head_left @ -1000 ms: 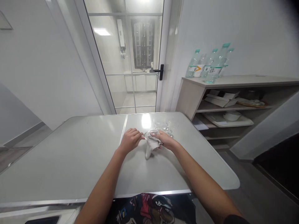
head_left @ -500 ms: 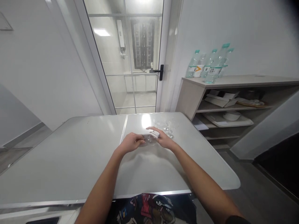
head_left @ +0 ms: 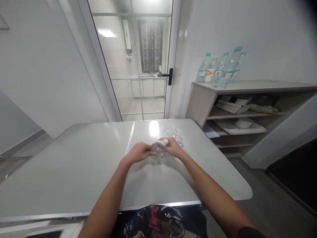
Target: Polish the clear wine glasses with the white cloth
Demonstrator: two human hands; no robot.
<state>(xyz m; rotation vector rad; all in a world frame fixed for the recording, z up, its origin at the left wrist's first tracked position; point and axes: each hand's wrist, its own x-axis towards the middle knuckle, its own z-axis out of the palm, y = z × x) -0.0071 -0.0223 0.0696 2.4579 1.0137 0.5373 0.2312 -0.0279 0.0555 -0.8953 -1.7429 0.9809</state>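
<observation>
A clear glass [head_left: 159, 152] is held just above the table top [head_left: 94, 178], in front of my body. My left hand [head_left: 140, 152] has its fingers closed on the left side of this glass. On the other side my right hand [head_left: 174, 147] pinches a folded white cloth [head_left: 162, 142] against the glass's upper rim. Whether it is cloth or paper is hard to tell. Just beyond my right hand, several more clear glasses [head_left: 178, 140] stand or lie close together; their outlines are faint.
A wooden shelf unit [head_left: 201, 99] stands beyond the table's right edge. Several plastic bottles [head_left: 226, 74] are on top, and a white bowl [head_left: 244, 122] sits on a tray lower down. Behind the table is a glazed door [head_left: 128, 89] with a black handle [head_left: 170, 76].
My right hand has shifted slightly, its fingers curling in over the white cloth at the rim. The glass has tilted so more of its bowl shows. My left hand keeps its hold.
</observation>
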